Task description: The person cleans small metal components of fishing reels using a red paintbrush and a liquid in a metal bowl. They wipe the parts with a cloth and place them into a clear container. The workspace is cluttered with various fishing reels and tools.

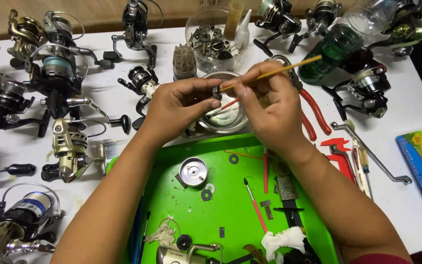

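The left hand pinches a small dark reel part between thumb and fingertips, clamped tight on it. The right hand has its fingers closed around a thin wooden-handled brush, whose tip meets the small part (the bristles themselves are hidden between the two hands). Both hands hover just above a round metal bowl on the white table.

Below the wrists lies a green tray holding a silver spool disc, dark washers, a red-handled brush, and a crumpled white tissue. Red-handled pliers lie just right of the right hand, near a metal reel handle. Behind the bowl stands a clear plastic tub of small parts. Fishing reels crowd the left side and the far edge, and a green bottle lies at the far right.
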